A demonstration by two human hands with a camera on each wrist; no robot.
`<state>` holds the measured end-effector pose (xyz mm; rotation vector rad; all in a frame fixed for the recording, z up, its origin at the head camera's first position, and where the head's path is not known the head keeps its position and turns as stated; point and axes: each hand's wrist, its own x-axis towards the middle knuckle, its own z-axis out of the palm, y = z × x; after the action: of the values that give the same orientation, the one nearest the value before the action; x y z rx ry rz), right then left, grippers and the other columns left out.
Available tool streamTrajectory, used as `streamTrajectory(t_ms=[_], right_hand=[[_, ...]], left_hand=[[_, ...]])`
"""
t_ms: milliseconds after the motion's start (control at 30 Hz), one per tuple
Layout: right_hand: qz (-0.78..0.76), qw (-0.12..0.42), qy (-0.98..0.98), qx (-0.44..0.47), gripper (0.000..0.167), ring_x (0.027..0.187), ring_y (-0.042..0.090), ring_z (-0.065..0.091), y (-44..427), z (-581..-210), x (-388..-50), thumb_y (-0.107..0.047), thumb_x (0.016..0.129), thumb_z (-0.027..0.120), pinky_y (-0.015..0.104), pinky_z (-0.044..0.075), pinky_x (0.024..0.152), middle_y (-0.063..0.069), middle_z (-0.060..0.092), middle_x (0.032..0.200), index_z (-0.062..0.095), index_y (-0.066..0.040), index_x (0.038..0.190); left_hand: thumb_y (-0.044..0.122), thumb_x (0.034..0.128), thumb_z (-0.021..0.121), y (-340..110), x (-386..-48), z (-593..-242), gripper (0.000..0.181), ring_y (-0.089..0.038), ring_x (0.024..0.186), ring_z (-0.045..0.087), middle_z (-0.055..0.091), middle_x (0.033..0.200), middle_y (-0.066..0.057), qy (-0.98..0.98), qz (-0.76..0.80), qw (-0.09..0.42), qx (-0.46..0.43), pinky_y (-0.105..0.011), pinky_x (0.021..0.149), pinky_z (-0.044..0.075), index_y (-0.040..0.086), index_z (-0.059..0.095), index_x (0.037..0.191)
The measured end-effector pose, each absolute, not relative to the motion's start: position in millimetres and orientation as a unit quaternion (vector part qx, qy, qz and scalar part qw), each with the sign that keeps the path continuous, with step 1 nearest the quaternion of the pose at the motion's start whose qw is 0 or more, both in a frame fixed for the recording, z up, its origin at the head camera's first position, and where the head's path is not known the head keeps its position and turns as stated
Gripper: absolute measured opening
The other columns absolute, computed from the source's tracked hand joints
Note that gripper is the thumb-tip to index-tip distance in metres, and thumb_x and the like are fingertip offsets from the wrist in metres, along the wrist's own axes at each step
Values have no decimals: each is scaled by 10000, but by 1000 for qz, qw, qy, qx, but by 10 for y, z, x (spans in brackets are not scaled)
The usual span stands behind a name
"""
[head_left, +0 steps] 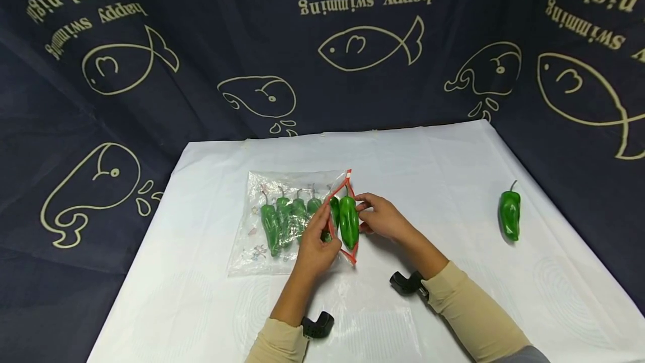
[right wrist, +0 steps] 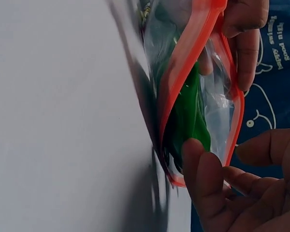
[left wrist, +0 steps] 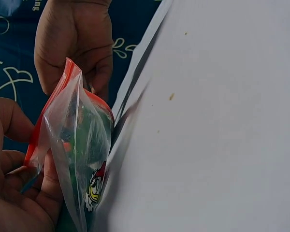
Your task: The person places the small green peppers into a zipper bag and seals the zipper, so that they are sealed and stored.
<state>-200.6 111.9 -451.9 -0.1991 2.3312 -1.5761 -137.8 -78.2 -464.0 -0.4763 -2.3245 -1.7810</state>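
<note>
A clear zip bag [head_left: 242,262] with a red-edged mouth lies on the table, several green peppers [head_left: 271,228] side by side inside it. My left hand [head_left: 316,248] grips the red upper edge of the mouth and lifts it, its fingers partly covering the peppers beneath. One glossy green pepper [head_left: 349,222] is at the mouth, between the red edges. Beside that pepper's right flank is my right hand [head_left: 380,218]; in the right wrist view its fingertips [right wrist: 193,150] touch the pepper's near end, while the thumb stands apart.
Another green pepper [head_left: 510,214] lies by itself on the right side of the white-covered table [head_left: 428,167]. Behind the table hangs a dark blue cloth [head_left: 353,105] with fish and whale drawings. A black wrist camera [head_left: 318,325] is strapped to each forearm.
</note>
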Motion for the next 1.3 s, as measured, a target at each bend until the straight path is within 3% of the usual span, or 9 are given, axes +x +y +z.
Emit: streamTrajectory(t_ms=[200,333,633,900,1133,1300], right_hand=[[-596,184,777,-83,447,773,316,700,1094,-4554,-2020,-30,973,491,418,575,653,228,564,1204,474,12,1418],[-628,205,746,-82,463,784,302,699,1045,-4589,-2011,-4,960,457,404,580,650,242,521,1220,452,17,1423],[-644,215,731,-74,507,784,284,703,946,-4605,-2002,27,927,436,292,554,596,231,492,1250,438,-4,1433],[-649,216,725,-82,553,786,278,703,892,-4612,-2036,48,910,426,286,544,574,236,504,1280,417,-21,1458],[-650,233,717,-94,557,903,326,697,871,-4634,-2052,68,924,417,295,562,645,264,477,1353,389,-8,1475],[-650,239,714,-97,614,903,285,693,830,-4693,-2057,83,873,424,309,561,672,256,462,1365,400,-32,1475]], left_hand=[[-142,700,577,-782,-1321,-4507,757,-373,1329,435,362,1540,-223,-786,-594,84,-149,-426,1029,428,-140,389,1434],[-146,718,598,-779,-1312,-4510,760,-357,1366,398,341,1560,-193,-783,-601,75,-140,-458,1059,397,-121,386,1447],[-139,721,576,-781,-1301,-4469,750,-371,1326,438,351,1544,-226,-792,-587,82,-147,-505,1019,421,-105,395,1448],[-131,704,563,-798,-1305,-4466,752,-412,1271,481,356,1528,-261,-793,-583,71,-162,-496,986,448,-151,379,1433],[-119,701,572,-805,-1302,-4464,744,-367,1346,416,374,1523,-248,-802,-569,79,-160,-384,1045,394,-151,395,1423],[-112,706,562,-805,-1303,-4471,746,-368,1387,366,366,1533,-235,-803,-572,75,-151,-389,1072,359,-140,394,1432]])
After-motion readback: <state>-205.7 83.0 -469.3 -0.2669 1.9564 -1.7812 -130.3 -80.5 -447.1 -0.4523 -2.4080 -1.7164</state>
